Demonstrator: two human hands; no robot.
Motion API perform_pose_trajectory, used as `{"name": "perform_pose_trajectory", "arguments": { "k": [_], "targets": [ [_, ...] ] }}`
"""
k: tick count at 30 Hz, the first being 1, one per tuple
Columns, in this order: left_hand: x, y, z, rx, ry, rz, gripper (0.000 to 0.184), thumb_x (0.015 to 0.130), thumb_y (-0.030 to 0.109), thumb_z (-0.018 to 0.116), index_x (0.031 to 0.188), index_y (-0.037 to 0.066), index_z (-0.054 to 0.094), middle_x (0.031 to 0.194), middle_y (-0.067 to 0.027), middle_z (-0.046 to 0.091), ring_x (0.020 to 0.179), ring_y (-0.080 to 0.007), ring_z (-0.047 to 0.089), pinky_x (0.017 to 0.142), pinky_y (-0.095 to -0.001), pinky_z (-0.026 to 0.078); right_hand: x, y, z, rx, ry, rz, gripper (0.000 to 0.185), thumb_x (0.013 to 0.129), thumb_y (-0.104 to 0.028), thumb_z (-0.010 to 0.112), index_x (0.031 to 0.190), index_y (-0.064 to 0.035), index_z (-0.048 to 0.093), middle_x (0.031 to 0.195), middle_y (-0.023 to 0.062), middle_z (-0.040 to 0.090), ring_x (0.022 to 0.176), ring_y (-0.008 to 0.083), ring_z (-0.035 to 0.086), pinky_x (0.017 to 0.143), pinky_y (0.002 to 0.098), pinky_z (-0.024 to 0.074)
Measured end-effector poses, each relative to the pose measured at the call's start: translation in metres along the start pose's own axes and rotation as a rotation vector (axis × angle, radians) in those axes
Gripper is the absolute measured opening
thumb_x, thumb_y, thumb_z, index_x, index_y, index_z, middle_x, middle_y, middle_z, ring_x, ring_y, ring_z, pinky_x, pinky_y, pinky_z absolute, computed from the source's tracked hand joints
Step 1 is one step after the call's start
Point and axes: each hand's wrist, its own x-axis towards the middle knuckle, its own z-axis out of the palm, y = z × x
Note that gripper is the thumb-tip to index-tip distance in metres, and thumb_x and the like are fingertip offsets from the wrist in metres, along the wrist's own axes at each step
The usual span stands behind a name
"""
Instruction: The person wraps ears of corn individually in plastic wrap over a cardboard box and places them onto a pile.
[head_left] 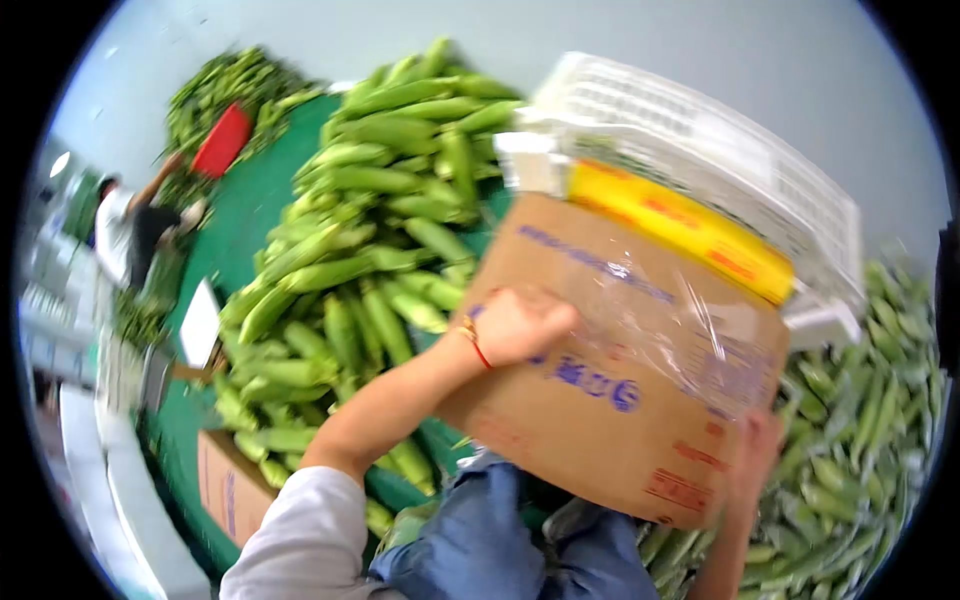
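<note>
A flat cardboard sheet or box top (540, 420) with blue and red print lies across my lap. Clear plastic film (640, 315) is spread over it, wrinkled and shiny. My left hand (525, 325), with a red cord at its wrist, is closed like a fist over the cardboard's left part, beside the film's edge; what its fingers hold is hidden. At the right edge of the cardboard is my right hand (757, 450), blurred, its fingers unclear. A yellow box (685, 230) rests along the far edge.
Green corn ears (375, 180) are heaped on green flooring (235, 240). Behind the yellow box stands a white crate (700, 115). Wrapped corn (850, 470) lies at right, a cardboard box (235, 490) at lower left. A person (120, 225) crouches far left near a red container (222, 140).
</note>
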Motion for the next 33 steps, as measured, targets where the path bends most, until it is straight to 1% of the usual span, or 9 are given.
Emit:
{"name": "perform_pose_trajectory", "arguments": {
  "k": [7, 10, 11, 12, 16, 21, 26, 29, 33],
  "targets": [
    [-0.167, 0.096, -0.024, -0.181, 0.17, -0.206, 0.009, 0.081, 0.006, 0.064, 0.088, 0.005, 0.059, 0.094, -0.0117, 0.065, 0.094, -0.0285, 0.066, 0.079, -0.0392, 0.055, -0.075, -0.015, -0.036, 0.138, -0.64, 0.336, 0.008, 0.094, -0.006, 0.054, 0.09, 0.0014, 0.054, 0.079, 0.0054, 0.057, 0.074, 0.0108, 0.055, 0.069, 0.023, 0.0442],
    [-0.211, 0.103, -0.031, -0.013, 0.025, -0.278, 0.019, 0.077, 0.006, 0.068, 0.094, 0.007, 0.059, 0.107, -0.0142, 0.062, 0.1, -0.0288, 0.062, 0.084, -0.041, 0.053, -0.091, 0.001, -0.028, 0.199, -0.517, 0.3, 0.009, 0.094, -0.008, 0.054, 0.09, 0.0007, 0.054, 0.075, 0.0036, 0.058, 0.072, 0.009, 0.056, 0.068, 0.0221, 0.0443],
    [-0.232, 0.089, -0.034, 0.025, -0.442, -0.738, 0.027, 0.072, 0.009, 0.066, 0.099, 0.006, 0.062, 0.105, -0.0159, 0.063, 0.099, -0.031, 0.061, 0.085, -0.0416, 0.05, -0.089, -0.006, -0.029, 0.186, -0.529, 0.323, 0.009, 0.094, -0.008, 0.055, 0.09, -0.0001, 0.054, 0.075, 0.0035, 0.058, 0.071, 0.0089, 0.055, 0.066, 0.0223, 0.0437],
    [-0.255, 0.065, -0.03, 0.361, 0.184, -0.713, 0.035, 0.071, 0.013, 0.067, 0.103, 0.004, 0.059, 0.103, -0.0157, 0.062, 0.098, -0.035, 0.059, 0.086, -0.0436, 0.048, -0.088, -0.006, -0.029, 0.189, -0.535, 0.308, 0.009, 0.095, -0.008, 0.055, 0.09, -0.0003, 0.054, 0.075, 0.0036, 0.058, 0.071, 0.0088, 0.055, 0.066, 0.0222, 0.0435],
    [-0.388, -0.06, -0.019, 0.501, 0.599, -1.823, 0.073, 0.084, 0.036, 0.069, 0.141, 0.007, 0.035, 0.135, -0.0293, 0.037, 0.119, -0.044, 0.044, 0.102, -0.049, 0.037, -0.08, -0.008, -0.03, 0.161, -0.577, 0.353, 0.009, 0.095, -0.009, 0.054, 0.09, -0.0009, 0.055, 0.076, 0.0039, 0.06, 0.07, 0.008, 0.054, 0.064, 0.0217, 0.0424],
    [-0.369, -0.099, -0.042, 0.662, 0.028, -2.184, 0.084, 0.077, 0.041, 0.076, 0.146, 0.025, 0.029, 0.131, -0.0246, 0.038, 0.116, -0.0392, 0.048, 0.095, -0.0443, 0.045, -0.092, -0.001, -0.025, 0.225, -0.479, 0.305, 0.008, 0.095, -0.009, 0.054, 0.092, -0.0016, 0.056, 0.074, 0.0027, 0.062, 0.066, 0.0073, 0.053, 0.058, 0.0218, 0.0399],
    [-0.384, -0.099, -0.071, 0.283, 0.499, -2.191, 0.096, 0.074, 0.019, 0.075, 0.151, 0.028, 0.018, 0.131, -0.0238, 0.041, 0.103, -0.0392, 0.057, 0.091, -0.0459, 0.049, -0.09, -0.016, -0.029, 0.189, -0.504, 0.331, 0.01, 0.095, -0.009, 0.054, 0.092, -0.0002, 0.056, 0.075, 0.0034, 0.062, 0.068, 0.0071, 0.053, 0.058, 0.0212, 0.0396],
    [-0.417, -0.059, -0.091, -1.18, 1.354, -1.614, 0.044, 0.093, 0.015, 0.056, 0.132, 0.0, 0.045, 0.121, -0.017, 0.058, 0.106, -0.0325, 0.06, 0.088, -0.0432, 0.053, -0.092, -0.01, -0.025, 0.236, -0.495, 0.359, 0.009, 0.094, -0.008, 0.054, 0.091, 0.0002, 0.056, 0.076, 0.0036, 0.062, 0.068, 0.0071, 0.053, 0.059, 0.0213, 0.0402],
    [-0.258, 0.061, -0.116, -1.724, 1.405, -1.08, 0.055, 0.096, 0.034, 0.049, 0.14, 0.002, 0.04, 0.137, -0.0182, 0.049, 0.114, -0.0308, 0.058, 0.082, -0.0404, 0.057, -0.09, -0.017, -0.026, 0.249, -0.497, 0.326, 0.01, 0.093, -0.009, 0.055, 0.09, -0.0004, 0.059, 0.077, 0.0061, 0.061, 0.069, 0.0123, 0.056, 0.063, 0.0262, 0.0452]
  ]
}}
